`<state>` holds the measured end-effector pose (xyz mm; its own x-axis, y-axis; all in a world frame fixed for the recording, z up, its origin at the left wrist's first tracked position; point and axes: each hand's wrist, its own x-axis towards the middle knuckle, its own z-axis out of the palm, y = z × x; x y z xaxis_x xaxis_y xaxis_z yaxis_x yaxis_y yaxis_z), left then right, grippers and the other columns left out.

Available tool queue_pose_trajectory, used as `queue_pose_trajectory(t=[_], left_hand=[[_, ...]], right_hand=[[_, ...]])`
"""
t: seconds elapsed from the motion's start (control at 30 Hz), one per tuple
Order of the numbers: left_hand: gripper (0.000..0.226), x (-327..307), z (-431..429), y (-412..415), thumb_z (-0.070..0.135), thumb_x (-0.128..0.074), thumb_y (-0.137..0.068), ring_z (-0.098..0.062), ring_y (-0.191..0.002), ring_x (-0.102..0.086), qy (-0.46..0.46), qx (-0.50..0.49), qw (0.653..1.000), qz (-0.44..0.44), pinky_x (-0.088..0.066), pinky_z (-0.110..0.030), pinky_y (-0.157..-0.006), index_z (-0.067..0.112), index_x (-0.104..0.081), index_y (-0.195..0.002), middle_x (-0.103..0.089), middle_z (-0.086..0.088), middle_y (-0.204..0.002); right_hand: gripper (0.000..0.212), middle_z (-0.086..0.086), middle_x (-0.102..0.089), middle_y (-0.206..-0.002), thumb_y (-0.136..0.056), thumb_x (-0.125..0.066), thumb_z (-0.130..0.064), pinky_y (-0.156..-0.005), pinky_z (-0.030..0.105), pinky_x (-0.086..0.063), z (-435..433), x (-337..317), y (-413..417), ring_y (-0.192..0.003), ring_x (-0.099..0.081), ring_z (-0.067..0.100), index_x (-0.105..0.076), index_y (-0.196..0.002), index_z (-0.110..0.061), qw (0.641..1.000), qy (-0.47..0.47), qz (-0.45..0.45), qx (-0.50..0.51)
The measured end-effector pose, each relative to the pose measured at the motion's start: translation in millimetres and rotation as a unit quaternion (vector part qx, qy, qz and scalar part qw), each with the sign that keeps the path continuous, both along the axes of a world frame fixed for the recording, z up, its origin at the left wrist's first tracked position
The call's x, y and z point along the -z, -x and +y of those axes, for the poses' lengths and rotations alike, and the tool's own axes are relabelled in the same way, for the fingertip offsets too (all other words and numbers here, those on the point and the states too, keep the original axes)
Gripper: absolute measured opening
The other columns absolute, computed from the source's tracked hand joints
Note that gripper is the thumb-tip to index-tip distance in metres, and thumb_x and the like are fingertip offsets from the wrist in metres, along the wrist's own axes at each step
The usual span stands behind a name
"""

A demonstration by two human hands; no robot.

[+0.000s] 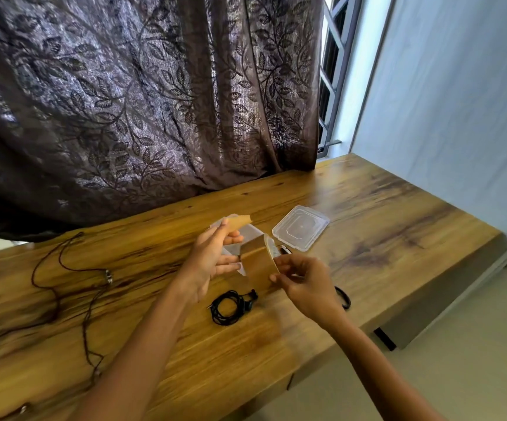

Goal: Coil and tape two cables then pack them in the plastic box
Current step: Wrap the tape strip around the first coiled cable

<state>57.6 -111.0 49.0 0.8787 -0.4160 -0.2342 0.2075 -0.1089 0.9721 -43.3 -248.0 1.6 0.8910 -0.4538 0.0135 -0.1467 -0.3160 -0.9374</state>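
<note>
Above the desk (382,223), the right hand (303,284) grips a brown tape roll (258,265) with curled fingers, while the left hand (206,262) pinches the tape's free end (240,221), drawn out up and to the left of the roll. The clear plastic box (252,230) sits just behind the roll, partly hidden, with its lid (300,227) lying behind and to the right. A coiled black cable (229,306) lies on the desk just in front of the roll, and a long brown cable (64,268) sprawls uncoiled well to its left.

Single head view, tilted steeply down, close over table (367,208), facing curtain (124,101).
</note>
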Motion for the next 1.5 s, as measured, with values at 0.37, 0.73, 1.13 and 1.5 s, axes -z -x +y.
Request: queue_pose_trajectory(t=[0.37,0.73,1.13,1.5], left_hand=[[0.034,7.3,8.3,-1.2,0.032,-0.040,-0.098,-0.020,-0.093,-0.066,0.000,-0.028,1.000,-0.005,-0.051,-0.039,-0.086,0.015,-0.051,-0.126,-0.067,-0.004,-0.109],[0.034,11.1,18.7,-0.7,0.027,-0.040,-0.099,-0.015,-0.084,-0.066,0.007,-0.035,0.999,0.006,-0.052,-0.026,-0.069,0.012,-0.051,-0.127,-0.068,-0.005,-0.107],[0.027,21.0,19.0,7.8,0.025,-0.042,-0.098,-0.015,-0.086,-0.067,0.006,-0.024,1.000,0.009,-0.053,-0.026,-0.073,0.013,-0.057,-0.117,-0.069,-0.004,-0.105],[0.016,21.7,22.7,9.6,0.024,-0.047,-0.096,-0.017,-0.086,-0.067,0.004,0.002,1.000,-0.002,-0.053,-0.026,-0.074,0.019,-0.062,-0.095,-0.070,-0.004,-0.094]], right_hand=[[0.029,0.001,-0.069,-0.108,-0.083,-0.058,-0.021,-0.083,0.032,-0.051,-7.3,27.1,4.0,-0.098,-0.063,0.022,-0.066,-0.112,-0.022,0.932,0.329,0.131,-0.070],[0.028,0.005,-0.066,-0.113,-0.085,-0.055,-0.019,-0.082,0.040,-0.052,-23.6,51.0,-15.8,-0.097,-0.063,0.027,-0.064,-0.112,-0.018,0.889,0.423,0.160,-0.073],[0.030,-0.005,-0.070,-0.094,-0.079,-0.068,-0.038,-0.078,0.023,-0.053,13.7,0.6,-22.8,-0.087,-0.063,0.003,-0.069,-0.101,-0.018,0.999,-0.010,-0.033,-0.042],[0.011,0.012,-0.067,-0.081,-0.082,-0.066,-0.010,-0.073,0.032,-0.047,30.7,-17.4,-29.4,-0.074,-0.059,0.017,-0.069,-0.085,0.000,0.975,-0.200,-0.074,-0.067]])
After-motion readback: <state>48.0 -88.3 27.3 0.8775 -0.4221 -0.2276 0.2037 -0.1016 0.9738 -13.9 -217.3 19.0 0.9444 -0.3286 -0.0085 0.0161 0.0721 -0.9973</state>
